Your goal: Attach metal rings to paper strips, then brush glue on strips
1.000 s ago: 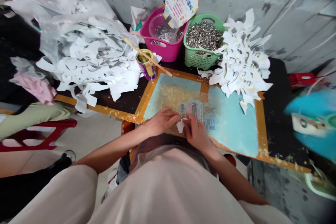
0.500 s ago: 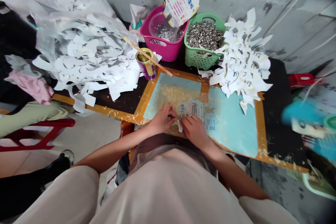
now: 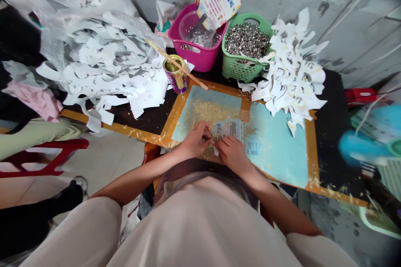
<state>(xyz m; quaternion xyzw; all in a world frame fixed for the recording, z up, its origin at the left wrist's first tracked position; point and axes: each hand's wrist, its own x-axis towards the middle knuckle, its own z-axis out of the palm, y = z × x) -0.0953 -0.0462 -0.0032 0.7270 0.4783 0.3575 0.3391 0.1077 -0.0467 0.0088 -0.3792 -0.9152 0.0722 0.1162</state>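
Observation:
My left hand [image 3: 196,141] and my right hand [image 3: 231,153] meet at the near edge of a blue board [image 3: 275,146] with an orange rim. Both pinch a small white paper piece [image 3: 215,150] with a metal ring on it between the fingertips. The fingers of each hand are curled and pressed together. Yellowish glue residue [image 3: 209,112] smears the board just beyond my hands.
A green basket [image 3: 246,50] of metal rings and a pink basket [image 3: 197,46] stand at the back. A glue can [image 3: 175,76] with a stick stands left of the board. White paper piles lie left [image 3: 103,66] and right [image 3: 294,75]. A blue fan [image 3: 369,142] is at right.
My hands have stayed together on the paper piece, with the fingers shifting slightly. The view has tilted a little; the fan at right has turned.

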